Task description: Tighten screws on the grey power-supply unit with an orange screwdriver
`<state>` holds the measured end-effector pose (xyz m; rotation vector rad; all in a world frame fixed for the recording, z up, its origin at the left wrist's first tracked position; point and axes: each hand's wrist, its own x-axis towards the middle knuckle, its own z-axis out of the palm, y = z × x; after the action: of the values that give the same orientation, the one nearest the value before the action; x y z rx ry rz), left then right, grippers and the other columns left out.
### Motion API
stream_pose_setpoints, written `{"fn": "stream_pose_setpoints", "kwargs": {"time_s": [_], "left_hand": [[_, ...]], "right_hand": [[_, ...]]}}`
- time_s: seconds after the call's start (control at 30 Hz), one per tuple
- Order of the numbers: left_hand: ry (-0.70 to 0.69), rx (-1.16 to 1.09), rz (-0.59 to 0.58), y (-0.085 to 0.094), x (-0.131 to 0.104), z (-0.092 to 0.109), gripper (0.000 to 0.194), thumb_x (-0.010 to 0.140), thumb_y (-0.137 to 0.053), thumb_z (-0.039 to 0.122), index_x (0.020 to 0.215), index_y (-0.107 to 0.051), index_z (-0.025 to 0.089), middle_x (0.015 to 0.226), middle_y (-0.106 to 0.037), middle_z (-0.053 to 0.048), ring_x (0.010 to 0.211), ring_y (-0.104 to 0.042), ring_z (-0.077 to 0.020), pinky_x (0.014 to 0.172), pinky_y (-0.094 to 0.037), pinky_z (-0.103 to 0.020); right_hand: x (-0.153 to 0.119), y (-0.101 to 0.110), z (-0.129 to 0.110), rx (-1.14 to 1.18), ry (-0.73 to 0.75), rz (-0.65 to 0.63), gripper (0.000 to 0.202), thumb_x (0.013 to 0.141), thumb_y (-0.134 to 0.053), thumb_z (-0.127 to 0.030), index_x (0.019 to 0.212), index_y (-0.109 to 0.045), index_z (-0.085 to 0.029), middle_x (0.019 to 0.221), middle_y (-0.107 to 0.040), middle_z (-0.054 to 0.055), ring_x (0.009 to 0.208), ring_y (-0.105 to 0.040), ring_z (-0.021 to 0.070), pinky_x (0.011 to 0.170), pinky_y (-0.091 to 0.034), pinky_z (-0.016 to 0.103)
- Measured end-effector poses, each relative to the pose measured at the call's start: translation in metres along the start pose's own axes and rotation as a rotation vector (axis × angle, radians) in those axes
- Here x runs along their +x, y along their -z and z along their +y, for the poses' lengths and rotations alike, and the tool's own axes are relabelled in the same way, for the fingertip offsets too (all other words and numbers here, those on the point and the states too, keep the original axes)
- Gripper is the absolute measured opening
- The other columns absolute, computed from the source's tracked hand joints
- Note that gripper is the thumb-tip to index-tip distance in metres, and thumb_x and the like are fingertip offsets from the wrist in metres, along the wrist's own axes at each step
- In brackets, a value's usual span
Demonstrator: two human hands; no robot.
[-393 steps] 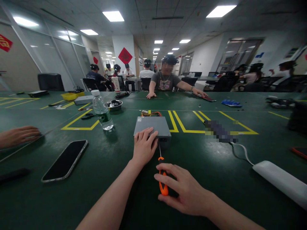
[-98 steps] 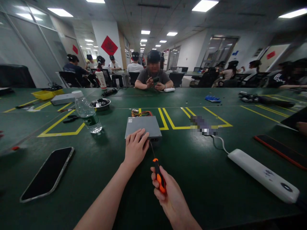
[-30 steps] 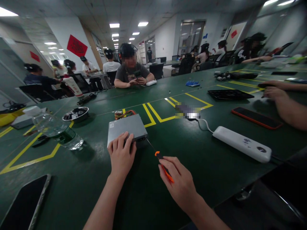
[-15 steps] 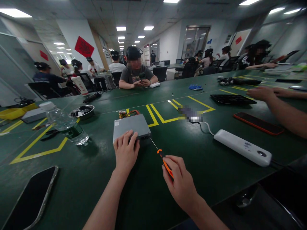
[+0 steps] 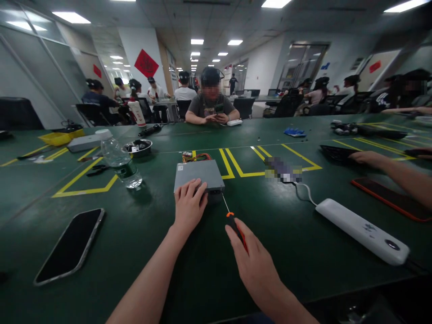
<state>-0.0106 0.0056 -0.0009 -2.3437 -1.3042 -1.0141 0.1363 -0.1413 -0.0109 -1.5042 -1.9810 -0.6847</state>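
Observation:
A grey metal power supply unit (image 5: 202, 171) lies on the green table in front of me, with a bundle of coloured wires (image 5: 199, 156) at its far side. My left hand (image 5: 189, 202) grips its near left edge, fingers laid over the top. In my right hand (image 5: 251, 252), closed around the handle, is an orange and black screwdriver (image 5: 231, 215). Its thin shaft points away from me, and the tip is at the unit's near right corner. Whether the tip sits in a screw is too small to tell.
Left of the unit stand a water bottle (image 5: 123, 164) and a metal bowl (image 5: 140, 147); a phone (image 5: 72, 245) lies nearer. On the right are a white power bank-like device (image 5: 362, 231) with a cable and a co-worker's hand (image 5: 371, 158). Another person (image 5: 211, 105) sits opposite.
The view has turned left, so everything sits further right. My left hand stays on the unit and the screwdriver tip stays at its corner. The co-worker's hand now touches the black panel.

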Motion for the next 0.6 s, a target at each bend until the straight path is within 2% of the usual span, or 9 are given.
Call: {"fn": "stream_pose_setpoints", "kwargs": {"time_s": [0.07, 0.2, 0.3, 0.4, 0.5, 0.6], "left_hand": [[-0.004, -0.005, -0.004, 0.0005, -0.0001, 0.0002, 0.028, 0.086, -0.048, 0.027, 0.113, -0.055, 0.026, 0.121, -0.057, -0.005, 0.115, -0.046, -0.0239, 0.093, -0.032, -0.042], [-0.008, -0.011, 0.005, 0.0014, 0.0002, 0.0002, 0.028, 0.085, -0.049, 0.026, 0.113, -0.055, 0.025, 0.119, -0.058, -0.006, 0.115, -0.046, -0.0237, 0.093, -0.032, -0.042], [-0.013, -0.011, 0.008, 0.0022, 0.0006, 0.0002, 0.028, 0.085, -0.048, 0.025, 0.112, -0.055, 0.025, 0.118, -0.058, -0.006, 0.116, -0.046, -0.0235, 0.094, -0.032, -0.042], [-0.02, -0.012, 0.011, 0.0026, 0.0009, 0.0005, 0.027, 0.086, -0.048, 0.025, 0.111, -0.055, 0.024, 0.118, -0.058, -0.006, 0.117, -0.045, -0.0227, 0.097, -0.03, -0.041], [-0.019, -0.012, 0.01, 0.0027, 0.001, 0.0011, 0.026, 0.085, -0.048, 0.025, 0.111, -0.056, 0.024, 0.117, -0.058, -0.007, 0.116, -0.046, -0.0226, 0.096, -0.031, -0.041], [-0.011, -0.006, -0.001, 0.0034, 0.0009, 0.0017, 0.027, 0.086, -0.048, 0.025, 0.111, -0.055, 0.024, 0.118, -0.058, -0.006, 0.117, -0.045, -0.0225, 0.095, -0.032, -0.041]], "right_hand": [[0.0025, -0.0002, 0.0022, 0.01, -0.013, 0.026, 0.031, 0.092, -0.032, -0.007, 0.112, -0.054, -0.013, 0.114, -0.055, 0.017, 0.089, -0.062, 0.0203, 0.068, -0.053, 0.03], [0.0084, 0.0018, 0.0078, 0.069, -0.091, 0.072, 0.025, 0.095, -0.035, -0.023, 0.102, -0.057, -0.013, 0.092, -0.062, 0.012, 0.071, -0.062, 0.0174, 0.062, -0.051, 0.03], [0.007, 0.0006, 0.0057, 0.119, -0.088, 0.069, 0.028, 0.095, -0.034, -0.025, 0.105, -0.056, -0.011, 0.102, -0.059, 0.016, 0.086, -0.061, 0.0225, 0.069, -0.052, 0.036], [0.0025, -0.0035, 0.0008, 0.158, -0.074, 0.078, 0.027, 0.093, -0.033, -0.019, 0.11, -0.053, -0.011, 0.11, -0.054, 0.019, 0.099, -0.057, 0.0262, 0.072, -0.052, 0.039], [-0.0001, -0.0064, 0.0002, 0.188, -0.066, 0.133, 0.025, 0.093, -0.035, -0.015, 0.112, -0.051, -0.013, 0.109, -0.056, 0.017, 0.097, -0.059, 0.0235, 0.071, -0.053, 0.036], [-0.0004, -0.0059, 0.0055, 0.169, -0.06, 0.142, 0.022, 0.094, -0.039, -0.019, 0.11, -0.053, -0.014, 0.106, -0.058, 0.015, 0.089, -0.061, 0.0212, 0.068, -0.052, 0.032]]}}
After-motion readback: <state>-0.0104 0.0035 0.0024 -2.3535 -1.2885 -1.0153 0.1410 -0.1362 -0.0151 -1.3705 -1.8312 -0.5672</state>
